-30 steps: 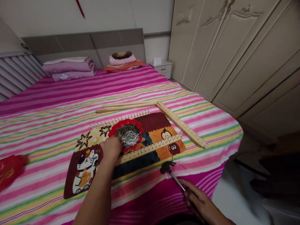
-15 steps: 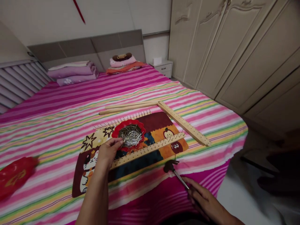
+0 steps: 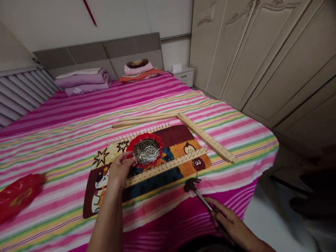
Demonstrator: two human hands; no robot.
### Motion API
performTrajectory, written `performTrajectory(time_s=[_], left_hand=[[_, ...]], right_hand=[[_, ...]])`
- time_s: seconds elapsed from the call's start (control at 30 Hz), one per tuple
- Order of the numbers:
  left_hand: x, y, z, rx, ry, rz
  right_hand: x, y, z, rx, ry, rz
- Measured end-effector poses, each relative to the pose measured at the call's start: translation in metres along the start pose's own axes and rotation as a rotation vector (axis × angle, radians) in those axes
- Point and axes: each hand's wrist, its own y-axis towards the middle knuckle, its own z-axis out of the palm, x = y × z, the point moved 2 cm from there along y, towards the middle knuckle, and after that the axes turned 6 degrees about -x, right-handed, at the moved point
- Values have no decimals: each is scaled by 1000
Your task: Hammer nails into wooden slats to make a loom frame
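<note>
My left hand (image 3: pixel 120 171) is at the left rim of a red scalloped bowl (image 3: pixel 160 140), thumb and forefinger closed about its edge. A heap of nails (image 3: pixel 147 151) fills the bowl; whether a nail is between my fingers is too small to tell. My right hand (image 3: pixel 227 220) grips a claw hammer (image 3: pixel 201 196) by its handle, its dark head over the bed's near side. Between them lies a drilled wooden strip (image 3: pixel 168 167) with nails standing in its right part. Under bowl and strip is a patterned mat (image 3: pixel 178 134) with cartoon figures.
Behind the bowl, another strip (image 3: pixel 136 134) bristles with upright nails. More wooden strips (image 3: pixel 207 136) lie at the right and back. A red plastic bag (image 3: pixel 21 196) is at the left on the striped bedcover (image 3: pixel 60 140). Folded bedding (image 3: pixel 84 82) sits near the headboard.
My left fingertips have drawn back from the nails to the bowl's left rim. My right hand and the hammer have hardly moved. The view has shifted slightly.
</note>
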Motion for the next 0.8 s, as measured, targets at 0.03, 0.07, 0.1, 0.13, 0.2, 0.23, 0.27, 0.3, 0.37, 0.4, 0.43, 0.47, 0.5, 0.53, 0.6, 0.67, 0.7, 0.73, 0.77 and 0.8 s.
performTrajectory(time_s=[0.03,0.07,0.1,0.13,0.2,0.23,0.27,0.3,0.37,0.4,0.43,0.47,0.5,0.53,0.6,0.67,0.7,0.73,0.77,0.8], left_hand=[[-1,-2,-1,-1,-14,3],[-2,-4,-1,4,-32,-2],[-3,-7,-2,16,-47,-15],[-5,-12,-2,35,-56,-31],[-8,-24,-3,89,-55,-52],[-10,-30,-2,119,-47,-52],[-10,-37,-2,150,-36,-49],[-9,-44,0,175,-22,-50],[-3,-55,3,199,1,-65],[2,-59,5,197,8,-75],[8,-63,7,191,11,-85],[14,-65,9,178,14,-89],[21,-67,10,162,24,-84],[28,-67,12,149,40,-69],[39,-68,14,123,62,-31],[48,-66,16,93,42,-22],[51,-66,18,74,20,-33],[54,-65,19,51,-2,-47],[56,-65,21,25,-16,-56],[57,-64,23,0,-20,-54]], right_hand=[[0,0,0,-5,-4,8],[1,-1,0,-14,-7,13],[2,-1,0,-20,-8,15],[3,-1,0,-24,-8,14],[6,-2,1,-22,-6,9],[8,-3,1,-17,-4,4],[10,-4,1,-14,-2,0],[11,-5,1,-6,0,-2],[14,-6,1,-1,5,-6],[15,-7,1,-4,8,-4],[16,-8,1,-5,8,1],[17,-9,1,-7,7,6],[19,-9,2,-12,9,7],[20,-10,2,-14,9,6],[23,-11,3,-9,7,8],[25,-12,4,-9,6,22],[26,-13,4,-11,4,31],[26,-14,4,-16,4,33],[27,-15,4,-20,5,29],[28,-15,4,-25,7,20]])
